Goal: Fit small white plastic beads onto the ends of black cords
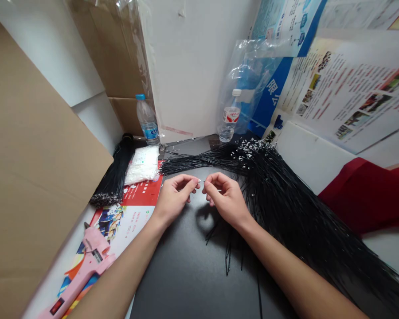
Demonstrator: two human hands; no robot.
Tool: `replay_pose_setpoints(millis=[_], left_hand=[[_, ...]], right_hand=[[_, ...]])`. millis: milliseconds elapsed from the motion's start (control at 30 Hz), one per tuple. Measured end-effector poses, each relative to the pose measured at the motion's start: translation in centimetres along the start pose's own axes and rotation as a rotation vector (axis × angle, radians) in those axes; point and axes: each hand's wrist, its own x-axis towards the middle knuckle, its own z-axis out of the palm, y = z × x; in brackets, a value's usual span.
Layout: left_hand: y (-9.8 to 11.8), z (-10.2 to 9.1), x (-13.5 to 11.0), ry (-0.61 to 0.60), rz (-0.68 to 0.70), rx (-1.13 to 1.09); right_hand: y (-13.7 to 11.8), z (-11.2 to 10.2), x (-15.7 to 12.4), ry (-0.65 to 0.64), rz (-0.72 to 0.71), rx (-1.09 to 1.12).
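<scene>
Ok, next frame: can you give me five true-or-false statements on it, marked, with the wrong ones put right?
1. The left hand pinches a small white piece. True.
2. The right hand is touching the left hand. False: a small gap separates their fingertips.
3. A large heap of black strands lies to the right of the right hand. True.
4. The pink glue gun lies to the right of both hands. False: it lies to their left.
5. The blue-capped bottle stands left of the white-capped bottle. True.
</scene>
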Motion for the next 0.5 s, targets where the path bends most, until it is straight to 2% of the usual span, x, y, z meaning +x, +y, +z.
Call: replay_pose_setpoints(millis=[133,333,500], left_hand=[[0.0,0.3,-0.2,-0.043,-0.007,0.075],[0.5,0.2,-0.6,-0.054,0.056,0.316],[1.1,0.0,-0.9,-0.073,0.099,0.432]], right_hand=[[0.1,0.1,0.2,-0.029,0.045,0.166],[0.2,-0.2,0.4,-0.037,0.081,0.167],[0.5,-0.2,0.3,-0.054,0.09,0.145]])
